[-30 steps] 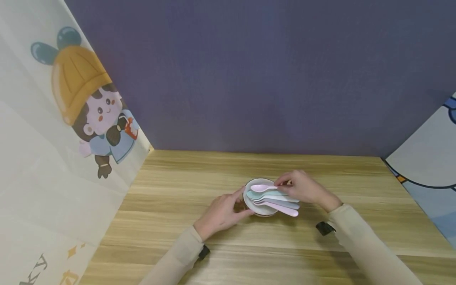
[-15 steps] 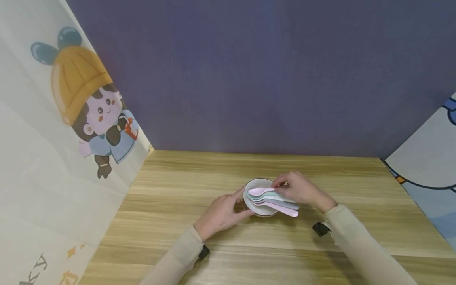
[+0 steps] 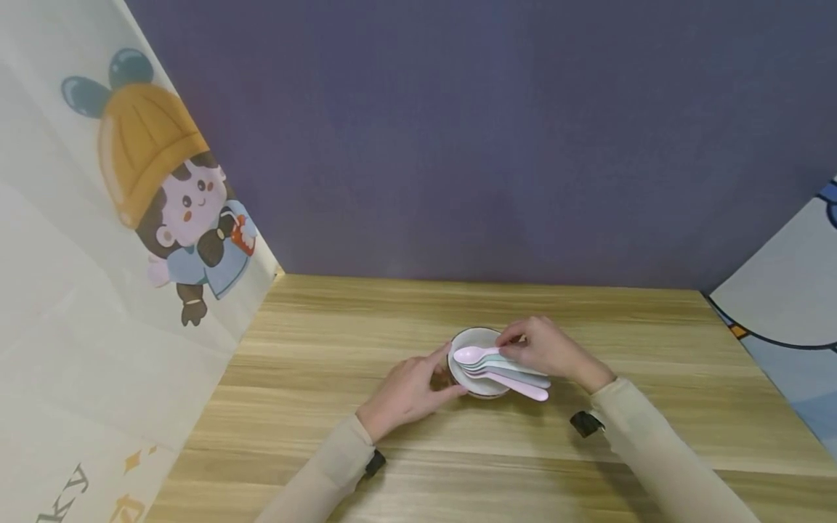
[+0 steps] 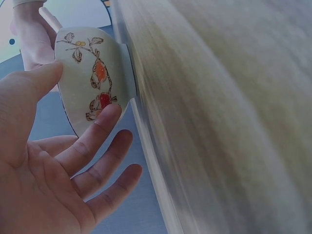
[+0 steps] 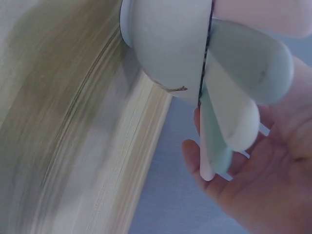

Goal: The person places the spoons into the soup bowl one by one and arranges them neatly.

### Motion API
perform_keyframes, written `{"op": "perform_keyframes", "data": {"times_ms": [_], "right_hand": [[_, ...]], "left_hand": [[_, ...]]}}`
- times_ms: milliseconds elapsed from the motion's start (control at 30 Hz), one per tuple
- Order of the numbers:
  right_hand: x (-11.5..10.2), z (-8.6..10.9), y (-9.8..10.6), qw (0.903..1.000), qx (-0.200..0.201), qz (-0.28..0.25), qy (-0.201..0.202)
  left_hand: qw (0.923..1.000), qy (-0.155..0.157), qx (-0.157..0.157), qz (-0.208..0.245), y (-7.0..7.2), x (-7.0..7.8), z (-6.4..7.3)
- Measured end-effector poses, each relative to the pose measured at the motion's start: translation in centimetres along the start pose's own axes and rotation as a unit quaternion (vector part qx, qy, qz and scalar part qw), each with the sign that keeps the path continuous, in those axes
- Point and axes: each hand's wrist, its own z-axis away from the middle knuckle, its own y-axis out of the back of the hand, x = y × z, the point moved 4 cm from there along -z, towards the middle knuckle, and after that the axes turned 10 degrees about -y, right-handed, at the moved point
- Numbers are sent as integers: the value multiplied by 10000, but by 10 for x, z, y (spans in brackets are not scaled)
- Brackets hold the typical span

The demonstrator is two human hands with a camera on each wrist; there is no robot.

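Observation:
A white bowl [image 3: 482,337] with a dark rim and painted flowers stands on the wooden table. My left hand [image 3: 407,392] holds it from the left, thumb and index finger spread along its rim. Several plastic spoons lie fanned in it, handles jutting right past the rim. The one at the far end of the fan, a pink spoon [image 3: 468,354], is pinched by my right hand [image 3: 548,351] and overlaps the mint spoon [image 5: 217,146]. Beside these come a white spoon [image 5: 234,112], a grey spoon [image 5: 253,63] and, nearest me, another pink spoon [image 5: 265,14].
The wooden table [image 3: 366,327] ends at a dark blue partition [image 3: 418,145]. A white panel with a cartoon child [image 3: 183,196] rises at the left. Another printed panel [image 3: 785,283] stands at the right.
My right hand has shifted left and slightly toward me. The pink spoon in it has gone from lying apart to close over the mint spoon. My left hand and the bowl stay put.

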Motion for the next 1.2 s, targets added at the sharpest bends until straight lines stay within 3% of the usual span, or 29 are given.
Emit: {"op": "perform_keyframes", "data": {"times_ms": [500,800,1000,1200], "right_hand": [[6,2,-1,9991,104,-211,-346],[15,14,10,9942,686,-614,-555],[28,32,22,9825,1412,-822,-891],[40,61,33,9636,1934,-1216,-1391]], "left_hand": [[10000,79,-35,-26,1,0,0],[9999,51,-41,-91,1,-2,-1],[9994,-20,-241,-231,5,-5,2],[9989,-60,-365,-281,21,-9,10]]}}
